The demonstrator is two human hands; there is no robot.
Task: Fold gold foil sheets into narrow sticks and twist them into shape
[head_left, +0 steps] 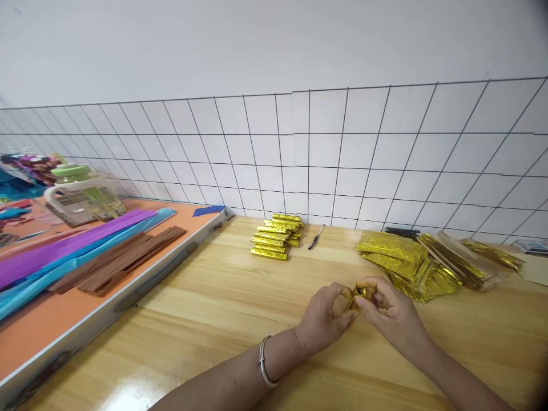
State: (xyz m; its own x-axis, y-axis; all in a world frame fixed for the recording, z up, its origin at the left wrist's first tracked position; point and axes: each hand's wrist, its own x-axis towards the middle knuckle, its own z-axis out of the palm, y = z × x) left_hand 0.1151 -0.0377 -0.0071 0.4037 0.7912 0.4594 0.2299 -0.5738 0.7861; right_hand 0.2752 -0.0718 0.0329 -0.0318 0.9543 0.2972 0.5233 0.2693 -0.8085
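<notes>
Between my two hands is a small piece of folded gold foil paper [361,291], with an opening showing at its near top. My left hand [325,317] pinches its left side between thumb and fingers. On the other side my right hand [391,311] grips it, thumb in front and fingers curled behind. Part of the foil is hidden by the fingers. Beyond the hands to the left lies a stack of folded gold foil strips [276,237]. Loose gold foil sheets [402,260] are spread just past my right hand.
A pen [317,237] lies beside the stack on the wooden table [205,319]. At left, a raised orange board [141,268] carries purple, blue and brown crepe paper [132,257] and a green-lidded bottle [71,171]. A plastic sleeve of foil [462,260] sits at right, near the gridded wall.
</notes>
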